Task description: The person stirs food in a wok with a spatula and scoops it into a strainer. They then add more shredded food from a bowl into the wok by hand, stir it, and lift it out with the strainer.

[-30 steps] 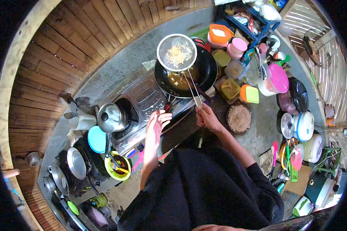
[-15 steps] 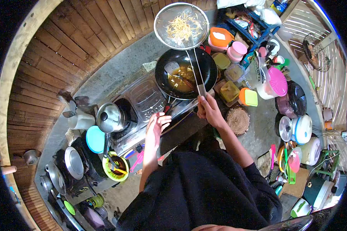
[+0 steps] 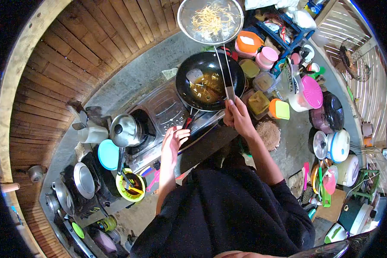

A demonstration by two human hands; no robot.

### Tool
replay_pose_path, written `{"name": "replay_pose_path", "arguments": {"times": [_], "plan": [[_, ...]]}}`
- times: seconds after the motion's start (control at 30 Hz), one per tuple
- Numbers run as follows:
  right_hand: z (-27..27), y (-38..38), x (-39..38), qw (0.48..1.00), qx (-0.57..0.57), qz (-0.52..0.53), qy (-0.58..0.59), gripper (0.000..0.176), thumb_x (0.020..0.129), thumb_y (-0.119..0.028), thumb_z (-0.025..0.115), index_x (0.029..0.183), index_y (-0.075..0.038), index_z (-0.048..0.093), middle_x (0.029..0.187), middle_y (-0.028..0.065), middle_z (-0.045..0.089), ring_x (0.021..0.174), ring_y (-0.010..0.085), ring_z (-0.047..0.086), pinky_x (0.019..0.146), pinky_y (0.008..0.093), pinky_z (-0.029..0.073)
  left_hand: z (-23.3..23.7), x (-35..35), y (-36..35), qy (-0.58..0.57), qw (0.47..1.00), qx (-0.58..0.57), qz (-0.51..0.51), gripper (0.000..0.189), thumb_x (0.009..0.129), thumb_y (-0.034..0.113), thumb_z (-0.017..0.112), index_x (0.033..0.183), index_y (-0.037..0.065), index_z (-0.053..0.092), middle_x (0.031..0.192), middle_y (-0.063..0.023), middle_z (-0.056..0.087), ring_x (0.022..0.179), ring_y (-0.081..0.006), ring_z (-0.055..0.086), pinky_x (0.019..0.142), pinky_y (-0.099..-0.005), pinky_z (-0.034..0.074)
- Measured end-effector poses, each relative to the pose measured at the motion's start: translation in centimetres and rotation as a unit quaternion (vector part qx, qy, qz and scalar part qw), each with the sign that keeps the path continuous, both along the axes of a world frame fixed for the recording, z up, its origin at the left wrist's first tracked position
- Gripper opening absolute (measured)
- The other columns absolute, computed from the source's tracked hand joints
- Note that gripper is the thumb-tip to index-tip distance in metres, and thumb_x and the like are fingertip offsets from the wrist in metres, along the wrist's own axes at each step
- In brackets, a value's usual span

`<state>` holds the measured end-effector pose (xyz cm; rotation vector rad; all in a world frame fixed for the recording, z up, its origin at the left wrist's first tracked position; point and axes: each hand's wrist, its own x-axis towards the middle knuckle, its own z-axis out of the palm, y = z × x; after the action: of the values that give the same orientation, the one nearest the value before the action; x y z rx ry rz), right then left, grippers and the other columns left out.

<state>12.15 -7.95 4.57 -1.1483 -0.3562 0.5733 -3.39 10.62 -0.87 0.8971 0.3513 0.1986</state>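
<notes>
My right hand (image 3: 240, 119) is wrapped round the handle of a wire strainer (image 3: 189, 31), which is held out above the far rim of the wok. Pale, thin fried strips (image 3: 213, 19) lie in its mesh. Below it, the black wok (image 3: 234, 71) on the stove holds brown oil (image 3: 208, 92) with some loose strips floating in it. A slotted spatula head (image 3: 194, 76) rests inside the wok at the left. My left hand (image 3: 172, 144) holds nothing, palm up with fingers loosely bent and apart, just beside a red-and-black handle (image 3: 188, 123) in front of the wok.
A lidded pot (image 3: 124, 130) sits on the left burner of the metal stove (image 3: 167, 107). Plastic containers (image 3: 259, 103) crowd the counter right of the wok. A round woven-looking brown item (image 3: 268, 135) lies near my right forearm. A yellow-green bowl (image 3: 131, 195) stands at lower left.
The strainer has risen slightly farther from me, toward the top edge of the view. The view has shifted a little. My left hand stays near the handle.
</notes>
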Motion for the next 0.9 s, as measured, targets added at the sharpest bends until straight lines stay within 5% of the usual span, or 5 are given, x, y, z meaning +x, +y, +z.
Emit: {"name": "replay_pose_path", "arguments": {"times": [0.73,0.8,0.9], "plan": [[-5.5,-1.3,0.0,0.988,-0.048,-0.009,0.143,0.018,0.095,-0.023,0.035,0.084,-0.010,0.040,0.052,-0.0039,0.025,0.041,0.0074,0.020,0.040,0.0234,0.023,-0.5,0.1,0.1,-0.010,1.000,-0.007,-0.001,0.032,0.093,0.028,0.036,0.110,0.003,0.046,0.102,-0.0192,0.058,0.093,-0.0235,0.057,0.084,-0.0332,0.042],[-5.9,-1.6,-0.2,0.981,-0.010,0.045,0.187,0.019,0.094,-0.026,0.039,0.082,-0.012,0.041,0.055,-0.0032,0.034,0.041,0.0089,0.028,0.039,0.0247,0.027,-0.6,0.3,0.0,-0.008,1.000,0.013,-0.010,0.036,0.092,0.033,0.038,0.111,0.004,0.046,0.104,-0.0184,0.057,0.094,-0.0246,0.056,0.084,-0.0357,0.043],[-3.2,-1.2,-1.9,0.957,0.010,0.069,0.283,0.017,0.094,-0.021,0.035,0.082,-0.010,0.041,0.052,-0.0039,0.028,0.040,0.0081,0.024,0.040,0.0239,0.026,-0.7,0.4,0.0,-0.010,1.000,0.013,-0.011,0.037,0.091,0.033,0.039,0.111,0.003,0.047,0.103,-0.0183,0.057,0.094,-0.0244,0.056,0.084,-0.0355,0.043]]}}
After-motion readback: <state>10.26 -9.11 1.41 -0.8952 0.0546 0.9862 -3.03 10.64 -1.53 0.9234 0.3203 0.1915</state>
